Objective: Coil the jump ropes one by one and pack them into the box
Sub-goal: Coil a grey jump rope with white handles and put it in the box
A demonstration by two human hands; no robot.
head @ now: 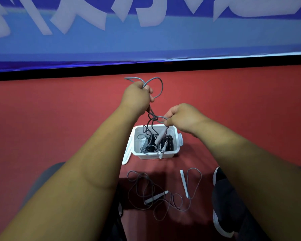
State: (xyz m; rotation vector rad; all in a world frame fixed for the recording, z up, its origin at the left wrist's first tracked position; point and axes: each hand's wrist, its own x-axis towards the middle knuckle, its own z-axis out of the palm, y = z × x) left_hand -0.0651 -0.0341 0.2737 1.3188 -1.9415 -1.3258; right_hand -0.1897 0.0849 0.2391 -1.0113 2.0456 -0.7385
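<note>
1. Nearest, at right, a dark shoe (223,197) is resting on the red floor (59,119). Just left of it a loose jump rope (155,197) is lying uncoiled with its floor handles (183,182) apart, seemingly waiting its turn.
2. Farther on, the white box (154,156) is standing open. Its lid (127,153) is leaning at its left side, and dark coils (169,144) are already sitting inside, probably packed ropes.
3. Above the box, the right hand (181,119) is pinching one loop of the grey held rope (154,118). The dangling handles (161,136) are hanging into the box and over its near rim.
4. Higher and farther, the left hand (137,96) is clenching a bunch of gathered loops, likely raised so the cord is hanging free while being coiled.
5. Farthest, a blue banner (146,40) is running along the floor's edge.
</note>
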